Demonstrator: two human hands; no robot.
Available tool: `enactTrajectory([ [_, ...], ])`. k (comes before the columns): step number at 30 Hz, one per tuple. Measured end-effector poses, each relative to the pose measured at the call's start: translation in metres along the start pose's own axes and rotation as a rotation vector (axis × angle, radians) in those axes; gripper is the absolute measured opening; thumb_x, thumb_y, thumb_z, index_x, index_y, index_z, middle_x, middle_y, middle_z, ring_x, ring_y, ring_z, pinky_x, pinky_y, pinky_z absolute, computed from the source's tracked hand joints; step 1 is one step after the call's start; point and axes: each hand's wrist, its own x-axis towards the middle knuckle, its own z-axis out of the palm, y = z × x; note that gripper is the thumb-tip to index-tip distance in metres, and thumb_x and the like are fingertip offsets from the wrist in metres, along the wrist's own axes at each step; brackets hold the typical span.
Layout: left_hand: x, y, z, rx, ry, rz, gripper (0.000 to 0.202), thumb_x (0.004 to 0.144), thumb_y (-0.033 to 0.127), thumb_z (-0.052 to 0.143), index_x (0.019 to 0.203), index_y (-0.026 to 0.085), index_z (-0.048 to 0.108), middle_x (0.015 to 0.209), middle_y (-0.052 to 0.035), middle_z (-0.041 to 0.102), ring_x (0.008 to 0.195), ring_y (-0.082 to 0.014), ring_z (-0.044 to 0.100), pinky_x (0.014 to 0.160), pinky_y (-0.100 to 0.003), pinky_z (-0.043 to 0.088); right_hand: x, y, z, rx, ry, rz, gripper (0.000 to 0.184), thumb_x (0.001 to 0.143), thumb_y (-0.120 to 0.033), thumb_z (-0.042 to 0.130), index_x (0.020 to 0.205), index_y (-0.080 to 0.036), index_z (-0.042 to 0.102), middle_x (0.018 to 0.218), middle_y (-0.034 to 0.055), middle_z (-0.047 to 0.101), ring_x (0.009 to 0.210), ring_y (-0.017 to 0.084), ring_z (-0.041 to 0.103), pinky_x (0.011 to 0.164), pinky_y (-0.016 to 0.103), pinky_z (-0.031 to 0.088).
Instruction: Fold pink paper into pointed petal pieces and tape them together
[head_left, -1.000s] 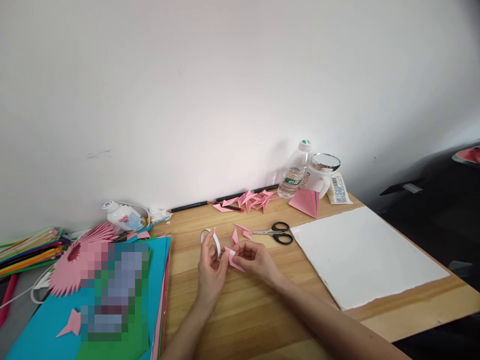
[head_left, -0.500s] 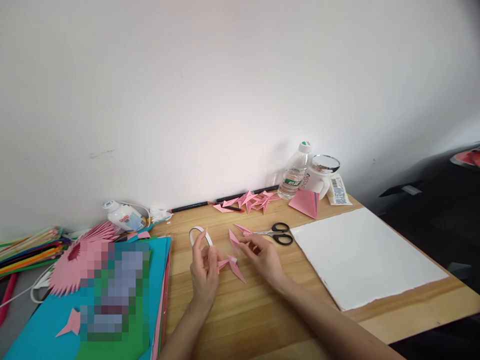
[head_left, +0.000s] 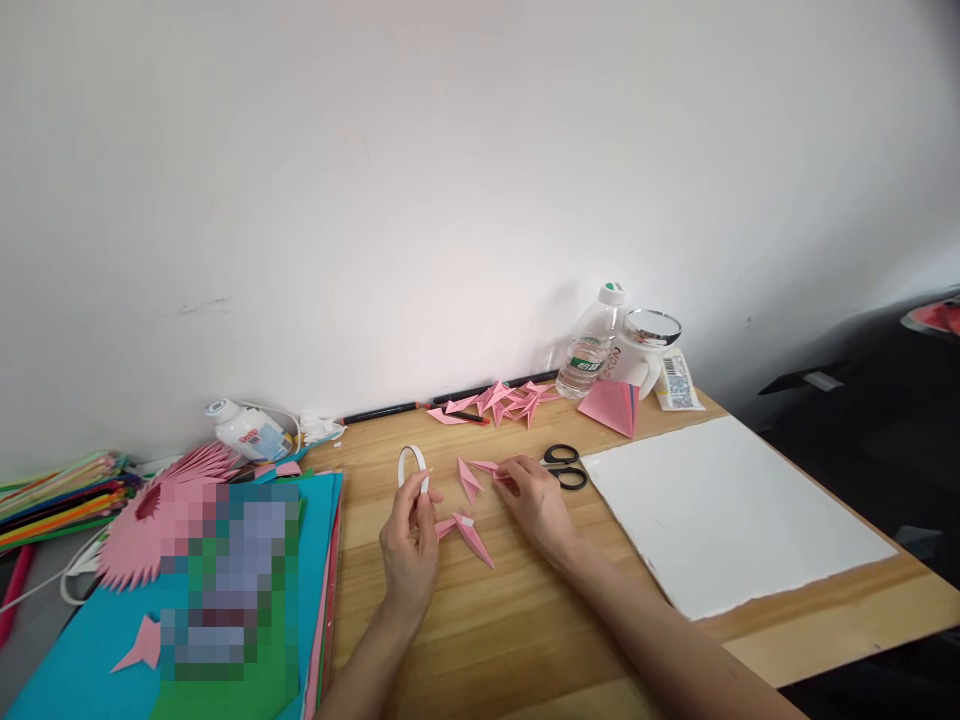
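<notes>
My left hand (head_left: 410, 540) is closed, with thumb and fingers pinching a thin white ring (head_left: 411, 462) that looks like a roll of tape. Just right of those fingers lies a folded pink paper piece (head_left: 474, 542) bearing a small white patch. My right hand (head_left: 536, 505) is bent down to the tabletop, its fingertips closed on another folded pink paper piece (head_left: 484, 466), mostly covered by the fingers. A third pink piece (head_left: 469, 482) lies left of them. Black-handled scissors (head_left: 564, 467) sit behind my right hand, their blades hidden.
A white board (head_left: 735, 520) covers the right of the wooden table. Several pink folded pieces (head_left: 502, 402) lie by the wall, near a water bottle (head_left: 589, 350) and white mug (head_left: 641, 360). At left are coloured sheets (head_left: 67, 660) and a pink pleated paper ring (head_left: 124, 545).
My right hand has moved right and slightly back, from the upright pink piece to the one by the scissors, which has shifted. My left hand has turned the white ring slightly.
</notes>
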Motion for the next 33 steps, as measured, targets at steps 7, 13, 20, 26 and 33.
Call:
enactTrajectory([
  [7, -0.004, 0.001, 0.003, 0.001, 0.016, 0.064, 0.027, 0.086, 0.027, 0.043, 0.112, 0.019, 0.041, 0.075, -0.0016, 0.058, 0.059, -0.0107, 0.057, 0.049, -0.020, 0.049, 0.008, -0.008, -0.006, 0.540, 0.017, 0.382, 0.021, 0.078, -0.034, 0.055, 0.082, -0.015, 0.062, 0.075, 0.0076, 0.066, 0.062, 0.018, 0.060, 0.060, 0.030, 0.047],
  [13, -0.005, -0.002, 0.003, 0.052, -0.011, 0.074, 0.026, 0.086, 0.029, 0.043, 0.108, 0.018, 0.048, 0.084, -0.0057, 0.062, 0.070, -0.0140, 0.063, 0.049, -0.021, 0.052, 0.013, -0.018, -0.012, 1.242, -0.092, 0.648, 0.033, 0.060, -0.040, 0.075, 0.078, -0.015, 0.062, 0.068, 0.0021, 0.064, 0.060, 0.014, 0.060, 0.061, 0.027, 0.050],
  [20, -0.005, -0.002, 0.004, 0.129, 0.016, 0.173, 0.021, 0.086, 0.025, 0.044, 0.103, 0.017, 0.054, 0.087, -0.0063, 0.065, 0.072, -0.0144, 0.065, 0.057, -0.024, 0.055, 0.012, -0.027, -0.018, 1.537, -0.271, 0.698, 0.021, 0.060, -0.028, 0.078, 0.061, -0.013, 0.063, 0.066, 0.0016, 0.064, 0.060, 0.008, 0.057, 0.057, 0.016, 0.047],
  [26, 0.000, -0.001, 0.002, 0.196, 0.006, 0.319, 0.016, 0.085, 0.020, 0.047, 0.095, 0.017, 0.058, 0.087, -0.0059, 0.065, 0.076, -0.0143, 0.063, 0.066, -0.024, 0.053, 0.011, -0.025, -0.019, 1.569, -0.379, 0.683, 0.022, 0.060, -0.026, 0.078, 0.058, -0.013, 0.060, 0.062, -0.0001, 0.062, 0.055, 0.007, 0.056, 0.052, 0.014, 0.046],
  [33, 0.001, 0.007, 0.001, 0.171, -0.015, 0.283, 0.016, 0.085, 0.021, 0.046, 0.087, 0.019, 0.062, 0.083, -0.0054, 0.058, 0.079, -0.0150, 0.057, 0.058, -0.022, 0.051, 0.009, -0.025, -0.018, 1.533, -0.356, 0.662, 0.023, 0.055, -0.027, 0.081, 0.063, -0.016, 0.063, 0.070, -0.0006, 0.064, 0.062, 0.009, 0.059, 0.063, 0.020, 0.049],
])
